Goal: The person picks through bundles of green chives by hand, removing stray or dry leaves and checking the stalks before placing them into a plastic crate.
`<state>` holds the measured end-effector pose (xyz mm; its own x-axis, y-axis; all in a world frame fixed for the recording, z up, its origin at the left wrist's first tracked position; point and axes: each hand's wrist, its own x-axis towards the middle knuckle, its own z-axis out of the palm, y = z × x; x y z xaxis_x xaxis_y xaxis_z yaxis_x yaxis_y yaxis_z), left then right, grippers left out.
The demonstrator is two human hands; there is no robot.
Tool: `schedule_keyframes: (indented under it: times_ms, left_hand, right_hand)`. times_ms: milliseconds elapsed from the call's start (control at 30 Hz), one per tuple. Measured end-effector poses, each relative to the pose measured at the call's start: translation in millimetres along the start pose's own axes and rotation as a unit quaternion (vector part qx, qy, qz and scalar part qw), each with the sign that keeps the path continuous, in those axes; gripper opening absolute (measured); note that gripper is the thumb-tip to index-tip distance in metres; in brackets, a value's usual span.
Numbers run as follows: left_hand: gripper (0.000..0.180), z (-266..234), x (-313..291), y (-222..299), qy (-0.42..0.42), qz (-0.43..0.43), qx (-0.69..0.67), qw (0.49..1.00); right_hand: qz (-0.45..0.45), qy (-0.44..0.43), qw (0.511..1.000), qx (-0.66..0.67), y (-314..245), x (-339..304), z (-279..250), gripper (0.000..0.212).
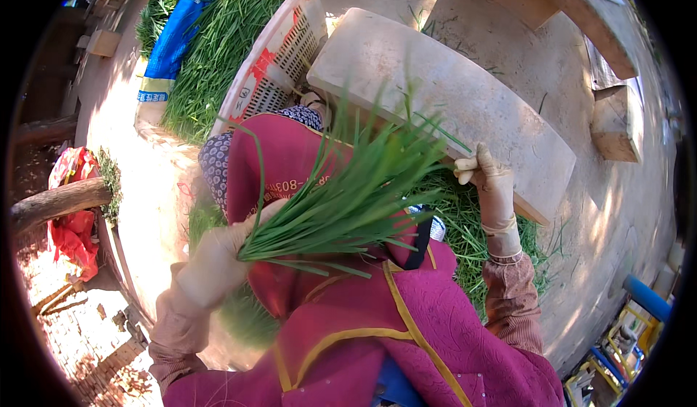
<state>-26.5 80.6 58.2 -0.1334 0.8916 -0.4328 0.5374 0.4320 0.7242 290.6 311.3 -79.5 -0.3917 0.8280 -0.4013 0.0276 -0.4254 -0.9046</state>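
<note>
My left hand (215, 262), in a pale glove and smeared by motion, is closed around the lower ends of a bunch of green chives (341, 207). The long leaves fan out to the right across my lap, blurred at their tips. At the right, my gloved right hand (488, 171) is raised beside the near edge of a pale stone slab (443, 87). Its fingers are bent and apart, and I see nothing between them. One loose green blade (444, 132) ends close to its fingertips. Below that hand lies a heap of loose green leaves (472, 240).
A white plastic crate (290, 62) stands at the slab's left end. Beside it, a large pile of chives (225, 44) lies by a blue and yellow sack (174, 44). Red plastic (76, 240) and a log (62, 202) are at far left. A concrete block (616, 124) sits at far right.
</note>
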Motion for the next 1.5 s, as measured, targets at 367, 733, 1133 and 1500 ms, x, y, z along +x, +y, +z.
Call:
schedule_keyframes:
  times_ms: [367, 733, 1133, 1500]
  left_hand:
    - [0.076, -8, 111, 112, 0.045, 0.312, 0.736, 0.599]
    - [0.032, 6, 120, 112, -0.141, 0.298, 0.536, 0.778]
    - [0.049, -26, 166, 107, -0.389, 0.062, 0.438, 0.808]
    - [0.093, -51, 113, -16, -0.257, 0.022, -0.131, 0.957]
  right_hand:
    - [-0.45, -0.218, 0.844, -0.194, -163, -43, 44, 0.094]
    - [-0.107, -0.576, 0.81, -0.029, -38, 22, 87, 0.096]
    - [0.252, -0.467, 0.847, 0.04, -41, -30, 110, 0.04]
    - [0.249, -0.51, 0.783, 0.256, -56, -8, 95, 0.083]
